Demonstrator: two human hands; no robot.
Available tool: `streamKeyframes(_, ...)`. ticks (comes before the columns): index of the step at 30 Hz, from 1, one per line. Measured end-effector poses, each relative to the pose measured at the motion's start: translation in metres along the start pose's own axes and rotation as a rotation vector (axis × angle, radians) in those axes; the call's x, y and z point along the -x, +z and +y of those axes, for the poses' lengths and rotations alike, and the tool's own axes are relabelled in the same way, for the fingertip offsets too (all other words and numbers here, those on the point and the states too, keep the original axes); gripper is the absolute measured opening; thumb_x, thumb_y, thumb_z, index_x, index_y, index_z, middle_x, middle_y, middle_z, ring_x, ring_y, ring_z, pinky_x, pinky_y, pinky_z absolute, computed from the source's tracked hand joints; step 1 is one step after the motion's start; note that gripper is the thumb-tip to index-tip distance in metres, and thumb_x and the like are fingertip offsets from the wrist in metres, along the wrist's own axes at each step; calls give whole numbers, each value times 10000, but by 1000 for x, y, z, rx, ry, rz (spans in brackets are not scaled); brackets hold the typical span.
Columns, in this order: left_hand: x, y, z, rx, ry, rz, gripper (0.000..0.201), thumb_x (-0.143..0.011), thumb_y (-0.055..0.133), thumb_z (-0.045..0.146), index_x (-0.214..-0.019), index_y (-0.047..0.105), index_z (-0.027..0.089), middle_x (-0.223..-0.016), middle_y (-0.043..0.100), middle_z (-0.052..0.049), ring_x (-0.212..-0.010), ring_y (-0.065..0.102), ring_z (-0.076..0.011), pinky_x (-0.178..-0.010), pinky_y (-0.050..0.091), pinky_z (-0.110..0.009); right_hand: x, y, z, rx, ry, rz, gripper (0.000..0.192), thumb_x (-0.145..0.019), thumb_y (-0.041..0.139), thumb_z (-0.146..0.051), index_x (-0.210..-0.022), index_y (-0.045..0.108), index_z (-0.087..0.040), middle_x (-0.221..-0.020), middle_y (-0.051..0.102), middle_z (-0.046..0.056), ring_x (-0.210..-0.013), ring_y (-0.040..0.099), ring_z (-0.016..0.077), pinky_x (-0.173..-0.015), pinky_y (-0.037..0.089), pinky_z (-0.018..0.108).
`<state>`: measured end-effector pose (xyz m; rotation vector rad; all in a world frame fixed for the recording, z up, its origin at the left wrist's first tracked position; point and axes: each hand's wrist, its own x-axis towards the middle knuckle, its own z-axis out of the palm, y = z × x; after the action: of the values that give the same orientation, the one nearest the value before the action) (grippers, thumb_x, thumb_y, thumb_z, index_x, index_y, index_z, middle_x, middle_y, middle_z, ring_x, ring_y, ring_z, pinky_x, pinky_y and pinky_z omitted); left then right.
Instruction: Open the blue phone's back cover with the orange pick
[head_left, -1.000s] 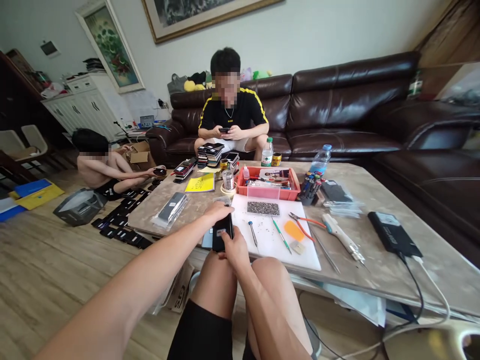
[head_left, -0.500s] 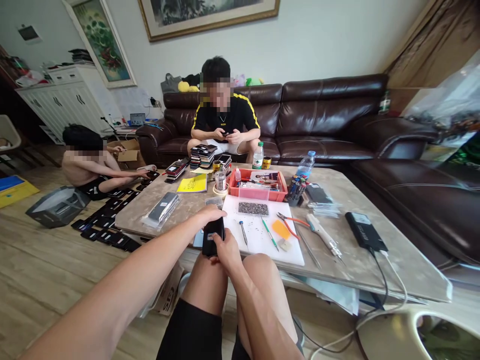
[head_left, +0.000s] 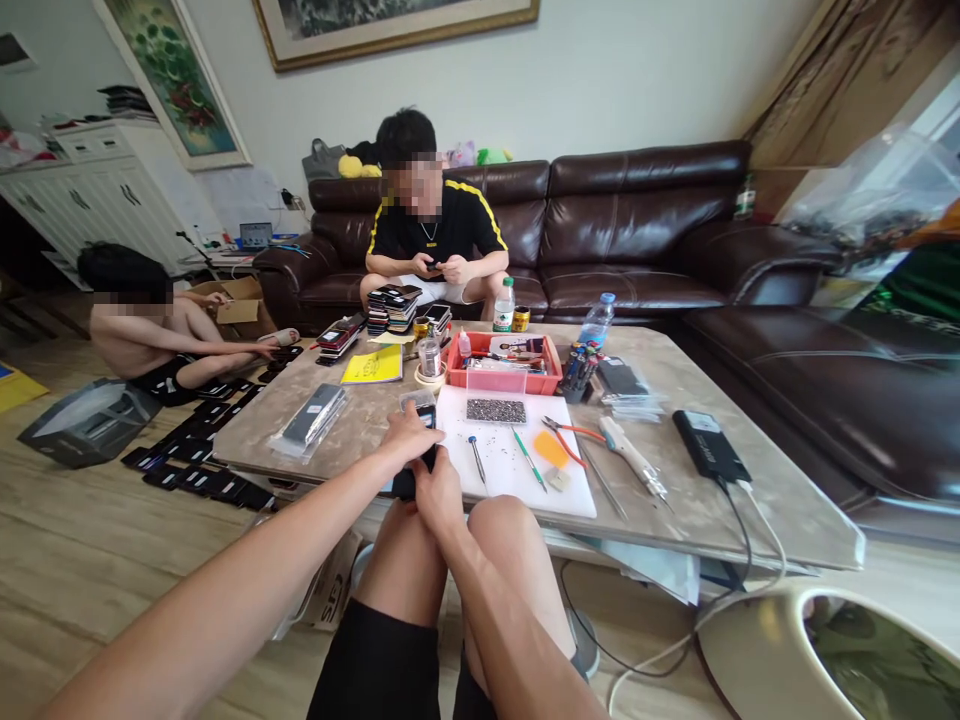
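A black phone (head_left: 404,486) is held between both my hands above my knee, at the near edge of the table. My left hand (head_left: 409,438) lies across its middle with the fingers closed around it, and the phone's upper end shows beyond that hand. Lower down, my right hand (head_left: 439,492) grips the phone's right side. Just right of my hands is a white mat (head_left: 495,475) carrying a screwdriver (head_left: 478,460), a green pen-like tool (head_left: 529,458), an orange piece (head_left: 551,450) and a clear box of tiny screws (head_left: 496,411).
Orange-handled pliers (head_left: 574,432), a white electric tool (head_left: 634,460) and a black box with cables (head_left: 711,445) lie rightward. A red tray (head_left: 454,372) and bottles (head_left: 598,322) stand behind. Phones cover the floor (head_left: 199,450) at left; two people sit beyond.
My left hand has come down across the phone's screen, and my right thumb has moved off it to the side. The whole view has shifted slightly.
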<state>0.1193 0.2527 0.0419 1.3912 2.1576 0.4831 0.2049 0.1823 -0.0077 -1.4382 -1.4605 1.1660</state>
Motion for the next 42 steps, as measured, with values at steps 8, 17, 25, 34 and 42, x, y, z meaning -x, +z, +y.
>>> streamKeyframes(8,-9,-17,3,-138,9,-12,623,-1014,764,406,-1574,551,236,-1592,568,-155,-1347,645,-344,-1072,604,-561,-4,9,-24,79,85,-51,492,-1084,578,-265,-1512,532,-27,-1354,776,274,-1298,761,377,-1074,598,467)
streamKeyframes(17,-41,-30,-18,-247,78,-52,584,-1017,764,389,-1543,579,215,-1556,605,-154,-1321,665,-329,-1066,610,-554,-10,11,-25,212,87,-188,532,-1049,646,-390,-1434,635,-22,-1301,784,316,-1271,762,450,-1065,586,557)
streamKeyframes(25,-74,-43,-65,-410,42,-13,541,-1021,758,391,-1509,613,210,-1563,606,-151,-1344,654,-337,-1094,591,-578,1,-20,-3,233,71,-152,348,-989,650,-206,-1314,772,-189,-1181,858,133,-1204,792,303,-1049,567,375)
streamKeyframes(34,-82,-38,-102,-478,63,8,555,-1020,756,410,-1520,609,220,-1587,589,-149,-1391,624,-353,-1138,554,-608,-1,-58,17,295,80,-101,332,-1012,576,-216,-1240,817,-202,-1117,850,93,-1082,777,269,-919,535,333)
streamKeyframes(42,-81,-31,-99,-474,35,32,542,-1024,748,417,-1508,616,214,-1580,593,-150,-1391,621,-353,-1139,551,-613,-4,-58,36,429,-2,-83,299,-990,588,-110,-1187,803,-174,-1194,791,119,-1052,735,240,-937,489,325)
